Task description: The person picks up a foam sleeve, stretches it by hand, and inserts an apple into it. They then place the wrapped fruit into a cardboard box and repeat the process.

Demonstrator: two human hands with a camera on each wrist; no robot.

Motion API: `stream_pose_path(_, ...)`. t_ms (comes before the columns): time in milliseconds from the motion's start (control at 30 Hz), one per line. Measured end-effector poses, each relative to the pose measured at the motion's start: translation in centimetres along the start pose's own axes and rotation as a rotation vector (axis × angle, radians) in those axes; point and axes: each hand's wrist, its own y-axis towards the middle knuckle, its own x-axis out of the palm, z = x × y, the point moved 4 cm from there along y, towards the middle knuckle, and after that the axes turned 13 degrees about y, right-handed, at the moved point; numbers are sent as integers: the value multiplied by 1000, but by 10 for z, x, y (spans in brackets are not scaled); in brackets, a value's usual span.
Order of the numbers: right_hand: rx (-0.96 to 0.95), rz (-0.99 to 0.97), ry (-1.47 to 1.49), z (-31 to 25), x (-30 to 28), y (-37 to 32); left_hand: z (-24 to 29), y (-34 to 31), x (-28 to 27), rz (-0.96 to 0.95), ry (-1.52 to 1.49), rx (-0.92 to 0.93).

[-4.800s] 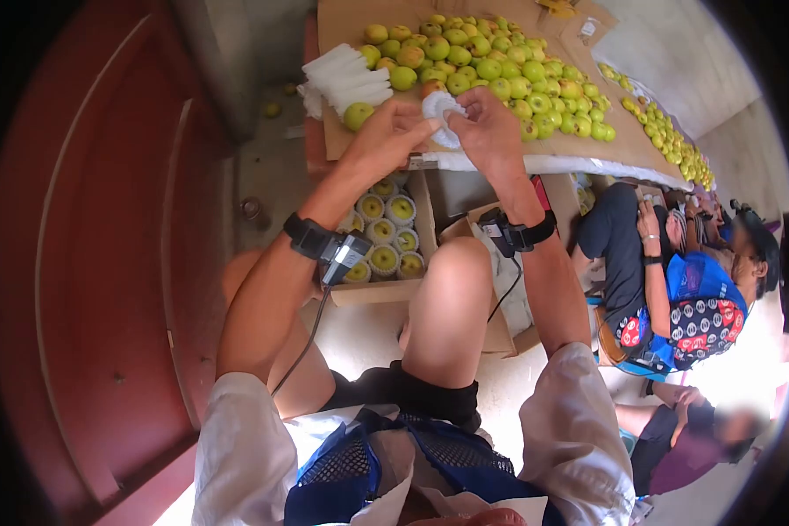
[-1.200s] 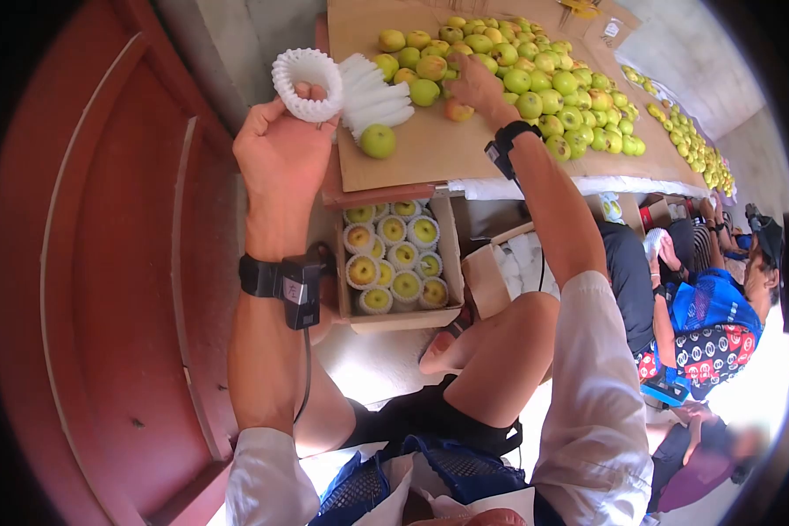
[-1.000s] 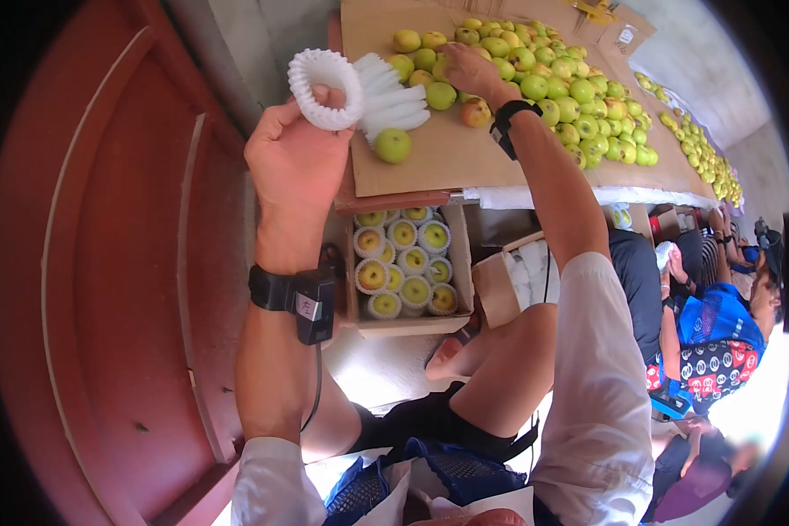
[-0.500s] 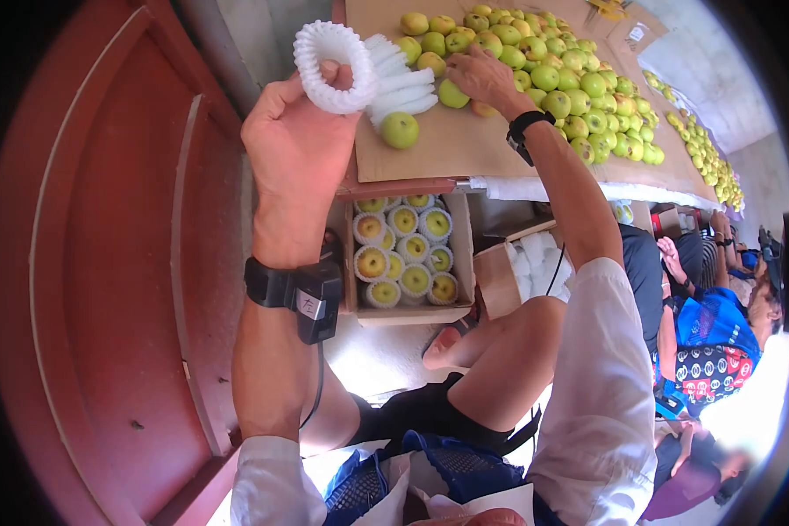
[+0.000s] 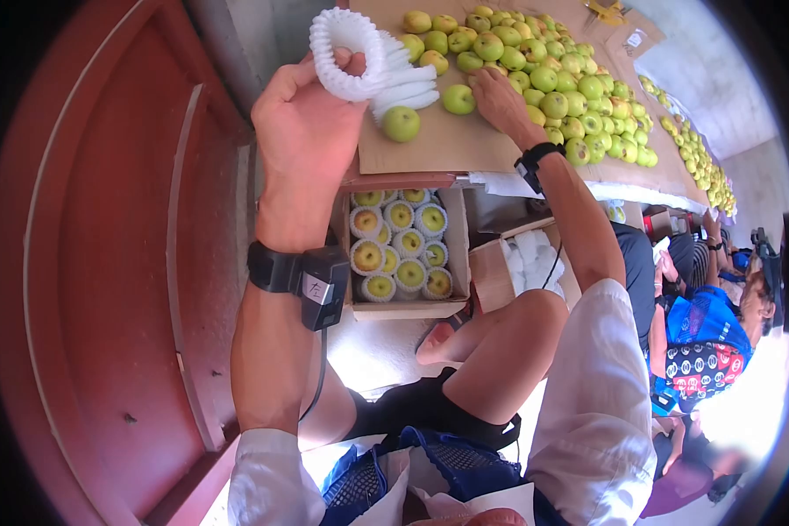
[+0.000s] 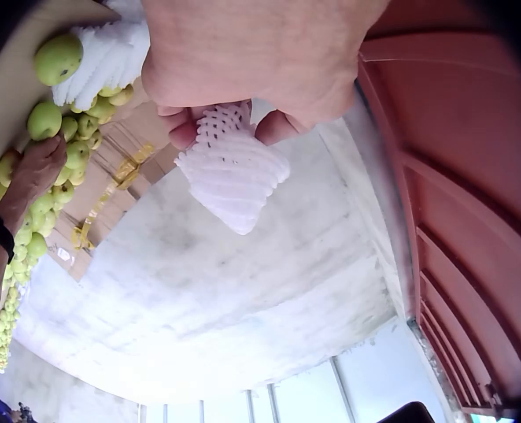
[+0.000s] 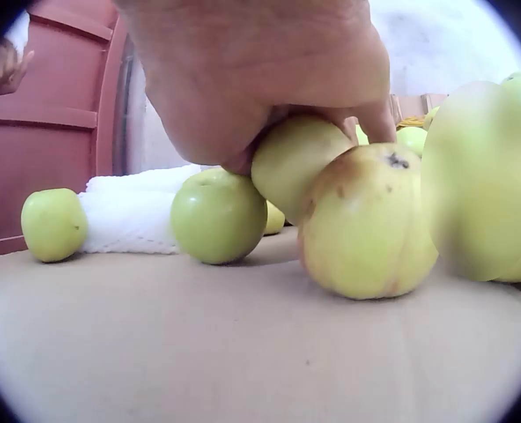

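Note:
My left hand (image 5: 311,131) holds up a white foam fruit net (image 5: 357,88), spread into a ring around the fingertips. In the left wrist view the net (image 6: 236,181) hangs from the fingers and narrows to a point. At the front of the apple pile, my right hand (image 5: 504,105) reaches palm down. The right wrist view shows its thumb and fingers gripping a green apple (image 7: 295,159), between a blushed apple (image 7: 366,220) and another green apple (image 7: 218,216). A single apple (image 5: 401,124) sits by a stack of flat foam nets (image 5: 408,88).
Cardboard (image 5: 394,156) covers the table under the large apple pile (image 5: 552,79). Below its edge stands a carton (image 5: 458,237) of netted apples, with an open box (image 5: 495,276) of white foam pieces beside it. A red door (image 5: 105,263) is at left; other people sit at right.
Earlier both hands held a foam net together. The left hand then raised a net at left, while the right moved among the apples and shifted slightly toward the near edge over the last half second.

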Motion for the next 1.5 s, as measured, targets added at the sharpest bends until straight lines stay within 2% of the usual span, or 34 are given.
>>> stream_pose_path(100, 72, 50, 108, 6, -1, -15, 1, -1, -1, -16, 5, 7)
stream_pose_path(200, 90, -8, 128, 4, -11, -26, 0, -1, 1, 9, 26, 13)
stream_pose_path(300, 145, 1, 273, 20, -18, -19, -2, 0, 1, 0, 16, 1)
stream_pose_path(500, 152, 147, 164, 36, -46, 22, -6, -2, 5, 26, 25, -14)
stream_pose_path(600, 167, 133, 56, 41, -44, 48, -8, -1, 5, 60, 52, -17)
stream_pose_path(700, 152, 92, -1, 49, -31, 74, -11, 2, 4, 57, 68, -23)
stream_pose_path(900, 280, -104, -305, 39, -23, 96, -16, 3, 8, 69, 71, -44)
stream_pose_path(933, 304, -151, -339, 37, -22, 94, -17, 3, 8, 59, 77, -40)
stream_pose_path(1133, 172, -128, -303, 48, -26, 82, -17, 4, 6, 33, 64, -27)
stream_pose_path(1233, 53, -67, -262, 43, -34, 63, -20, 4, 3, 46, 76, -32)
stream_pose_path(1333, 105, -66, -126, 48, -49, 49, -20, 3, 2, 22, 64, -42)
stream_pose_path(1500, 172, -191, -16, 48, -69, 28, -21, 0, 11, 35, 54, -47)
